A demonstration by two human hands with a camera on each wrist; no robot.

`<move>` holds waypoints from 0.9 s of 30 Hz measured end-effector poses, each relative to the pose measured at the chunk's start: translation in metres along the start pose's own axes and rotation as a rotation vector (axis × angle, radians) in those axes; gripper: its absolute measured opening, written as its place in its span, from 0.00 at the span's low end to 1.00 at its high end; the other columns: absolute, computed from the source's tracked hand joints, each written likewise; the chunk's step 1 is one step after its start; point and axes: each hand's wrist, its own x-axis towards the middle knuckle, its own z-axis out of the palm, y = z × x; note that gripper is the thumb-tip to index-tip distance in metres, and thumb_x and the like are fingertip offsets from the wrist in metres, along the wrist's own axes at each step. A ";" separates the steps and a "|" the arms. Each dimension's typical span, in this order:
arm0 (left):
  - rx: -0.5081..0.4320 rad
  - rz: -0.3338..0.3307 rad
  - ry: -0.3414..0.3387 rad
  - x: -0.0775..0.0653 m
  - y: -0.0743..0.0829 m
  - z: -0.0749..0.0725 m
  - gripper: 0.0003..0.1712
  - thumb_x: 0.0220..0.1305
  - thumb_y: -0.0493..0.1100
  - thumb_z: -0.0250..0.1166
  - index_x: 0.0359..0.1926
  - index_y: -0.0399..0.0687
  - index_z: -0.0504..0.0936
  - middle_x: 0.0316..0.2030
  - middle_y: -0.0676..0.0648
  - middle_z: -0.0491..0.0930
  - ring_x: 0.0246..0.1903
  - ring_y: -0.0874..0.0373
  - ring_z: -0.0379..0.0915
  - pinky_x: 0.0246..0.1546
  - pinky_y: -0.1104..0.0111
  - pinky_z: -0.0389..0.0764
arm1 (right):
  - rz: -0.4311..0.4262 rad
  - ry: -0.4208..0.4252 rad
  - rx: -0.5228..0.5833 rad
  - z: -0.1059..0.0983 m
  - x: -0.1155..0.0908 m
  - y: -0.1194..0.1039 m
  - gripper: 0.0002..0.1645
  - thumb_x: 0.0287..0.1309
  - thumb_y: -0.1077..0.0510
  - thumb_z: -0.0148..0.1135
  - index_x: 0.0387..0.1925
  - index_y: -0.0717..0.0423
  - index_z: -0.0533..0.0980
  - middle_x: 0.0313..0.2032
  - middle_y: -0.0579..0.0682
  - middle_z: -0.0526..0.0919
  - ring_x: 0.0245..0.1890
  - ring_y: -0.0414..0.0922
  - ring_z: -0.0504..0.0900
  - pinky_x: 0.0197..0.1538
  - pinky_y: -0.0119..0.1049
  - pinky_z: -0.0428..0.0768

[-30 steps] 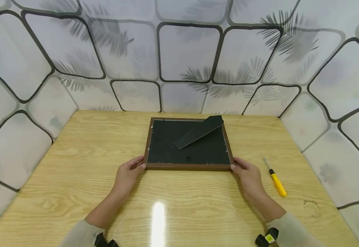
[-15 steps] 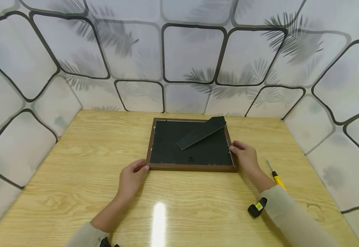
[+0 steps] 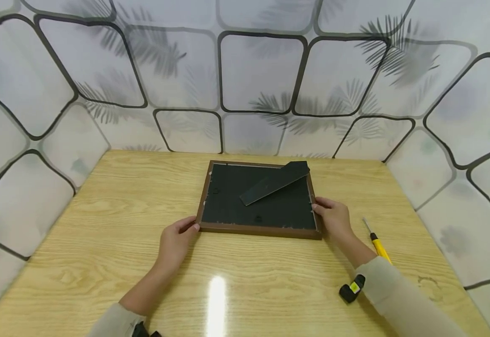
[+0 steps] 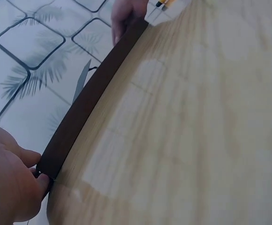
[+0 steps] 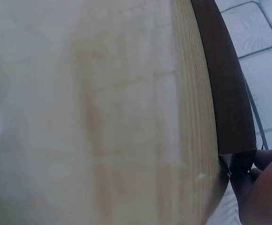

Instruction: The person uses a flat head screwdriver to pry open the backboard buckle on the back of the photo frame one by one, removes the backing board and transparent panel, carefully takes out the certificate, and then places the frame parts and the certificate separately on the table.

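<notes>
A picture frame (image 3: 259, 230) with a brown rim lies back side up on the table in the head view. On its black backing a dark stand leg (image 3: 274, 182) slants from the upper right toward the middle. My left hand (image 3: 175, 243) pinches the frame's near left corner, thumb on top. My right hand (image 3: 335, 219) grips the right side a little above the near corner. The left wrist view catches the frame's near edge (image 4: 89, 98) running between both hands. In the right wrist view, my right fingers (image 5: 267, 187) hold the side beyond the rim's corner (image 5: 236, 136).
A screwdriver (image 3: 380, 248) with a yellow handle lies to the right of my right hand, partly covered by the sleeve. Patterned cloth walls (image 3: 261, 70) enclose the wooden table (image 3: 122, 196) at the back and both sides.
My right hand has moved from the near right corner up along the frame's right side. The frame has turned slightly, its right end coming nearer. The left hand keeps its corner.
</notes>
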 end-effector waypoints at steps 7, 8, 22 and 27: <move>0.035 0.017 -0.021 0.016 0.002 -0.006 0.22 0.75 0.42 0.59 0.66 0.40 0.77 0.63 0.38 0.77 0.65 0.48 0.72 0.53 0.72 0.79 | 0.007 0.002 -0.077 -0.005 -0.022 0.005 0.27 0.72 0.56 0.59 0.68 0.61 0.72 0.66 0.60 0.75 0.66 0.52 0.74 0.53 0.20 0.77; 0.040 0.021 -0.019 0.020 0.002 -0.007 0.22 0.75 0.42 0.59 0.66 0.39 0.77 0.63 0.38 0.77 0.65 0.48 0.71 0.54 0.71 0.79 | 0.008 0.002 -0.089 -0.005 -0.025 0.005 0.28 0.72 0.55 0.59 0.68 0.61 0.72 0.66 0.60 0.75 0.66 0.52 0.75 0.53 0.21 0.78; 0.060 0.055 -0.002 0.044 0.005 -0.015 0.23 0.76 0.42 0.57 0.67 0.39 0.75 0.66 0.38 0.75 0.68 0.47 0.67 0.64 0.57 0.74 | 0.027 0.022 -0.040 0.002 -0.052 0.008 0.27 0.72 0.52 0.59 0.66 0.60 0.74 0.65 0.59 0.77 0.64 0.48 0.75 0.51 0.20 0.77; 0.022 0.062 0.045 0.039 0.006 -0.012 0.22 0.75 0.42 0.58 0.65 0.38 0.77 0.63 0.38 0.77 0.65 0.49 0.71 0.55 0.74 0.76 | 0.018 0.087 0.051 -0.006 -0.029 0.008 0.29 0.73 0.48 0.57 0.65 0.62 0.74 0.63 0.60 0.78 0.55 0.39 0.81 0.49 0.20 0.79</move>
